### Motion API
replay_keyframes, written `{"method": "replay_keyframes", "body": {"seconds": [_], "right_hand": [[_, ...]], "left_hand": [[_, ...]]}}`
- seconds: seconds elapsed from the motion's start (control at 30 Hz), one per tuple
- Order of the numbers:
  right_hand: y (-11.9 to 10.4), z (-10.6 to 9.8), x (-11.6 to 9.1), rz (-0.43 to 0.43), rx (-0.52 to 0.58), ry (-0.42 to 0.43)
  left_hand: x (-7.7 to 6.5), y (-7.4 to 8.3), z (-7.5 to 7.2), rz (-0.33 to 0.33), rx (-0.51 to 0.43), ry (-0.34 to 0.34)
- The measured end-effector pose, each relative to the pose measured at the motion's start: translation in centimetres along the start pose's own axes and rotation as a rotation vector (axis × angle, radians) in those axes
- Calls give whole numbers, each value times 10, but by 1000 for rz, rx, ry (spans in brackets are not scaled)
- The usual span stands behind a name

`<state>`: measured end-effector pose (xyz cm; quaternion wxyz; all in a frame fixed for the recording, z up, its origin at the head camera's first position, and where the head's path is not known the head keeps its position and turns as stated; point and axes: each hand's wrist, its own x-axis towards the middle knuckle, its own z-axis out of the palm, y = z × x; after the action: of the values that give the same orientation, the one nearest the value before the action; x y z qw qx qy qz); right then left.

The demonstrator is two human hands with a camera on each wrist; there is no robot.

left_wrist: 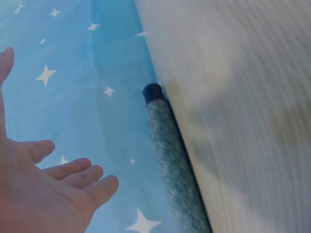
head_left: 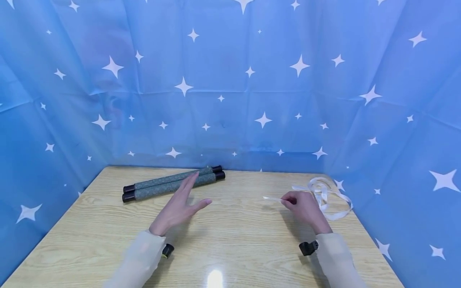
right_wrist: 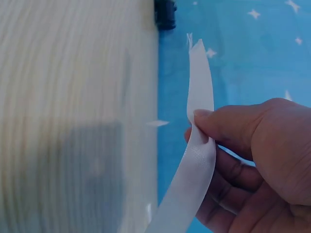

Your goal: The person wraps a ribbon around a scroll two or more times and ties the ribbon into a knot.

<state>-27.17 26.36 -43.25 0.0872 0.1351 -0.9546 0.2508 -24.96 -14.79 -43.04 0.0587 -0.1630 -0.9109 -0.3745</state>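
My right hand (head_left: 302,208) pinches a white ribbon (right_wrist: 200,82) between thumb and fingers, close to one end. That short end, frayed at its tip in the right wrist view, sticks out past the fingertips. The rest of the ribbon (head_left: 336,216) lies in loose loops behind and to the right of the hand. My left hand (head_left: 181,206) holds nothing, its fingers spread and thumb apart, palm showing in the left wrist view. Beyond it, side by side, lie two scroll-like rolls (head_left: 162,190) in grey-green patterned covering with dark end caps. In the head view its fingertips overlap the nearer roll; contact cannot be told.
The light wood-grain table (head_left: 230,236) carries the rolls at its back left and the ribbon loops near its right edge. A blue curtain (head_left: 223,108) with white stars encloses the back and sides. A small dark camera (head_left: 308,248) sits at the right wrist.
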Motion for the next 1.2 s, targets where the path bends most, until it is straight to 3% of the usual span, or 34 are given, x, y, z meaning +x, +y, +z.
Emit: {"method": "replay_keyframes", "body": {"seconds": [0.17, 0.4, 0.67, 0.93, 1.2], "right_hand": [[-17, 0, 1, -45, 53, -8], [-47, 2, 4, -79, 88, 8], [-79, 4, 5, -171, 111, 49], [-94, 13, 0, -249, 109, 73], [-102, 20, -3, -322, 97, 106]], "left_hand": [[7, 13, 9, 38, -30, 7], [17, 34, 20, 65, -117, -33], [28, 56, 27, 85, -306, -103], [29, 71, 32, 24, -348, -169], [25, 68, 43, -136, -665, -302]]}}
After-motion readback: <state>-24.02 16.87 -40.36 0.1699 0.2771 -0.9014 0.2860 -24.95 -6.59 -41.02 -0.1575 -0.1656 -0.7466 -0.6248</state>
